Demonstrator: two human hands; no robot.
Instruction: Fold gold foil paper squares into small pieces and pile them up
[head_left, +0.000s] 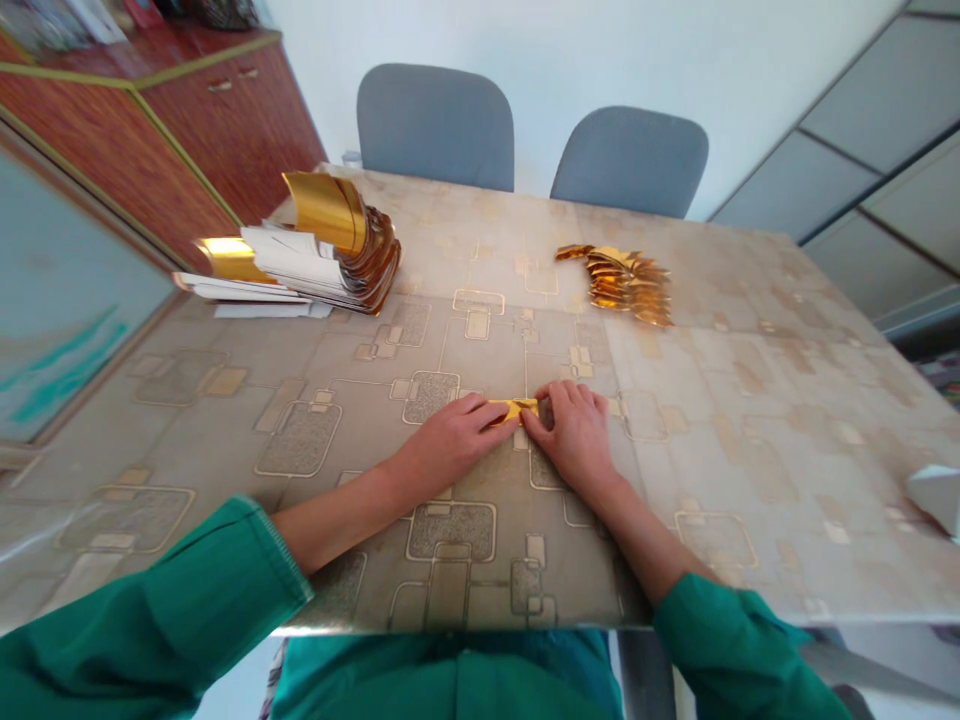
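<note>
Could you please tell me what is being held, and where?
A small gold foil strip, held at both ends by the left hand and right hand.

Teal-green long-sleeved shirt (450, 685), matte woven fabric. Left sleeve (142, 610), right sleeve (735, 650) loose, creased; left cuff (291, 553) with stitched edge. Left hand (450, 445), right hand (574, 440) bare.

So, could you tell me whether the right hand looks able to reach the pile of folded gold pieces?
Probably yes: only tabletop lies between the right hand and the pile of folded gold pieces, though that hand is pressing a gold strip.
</note>
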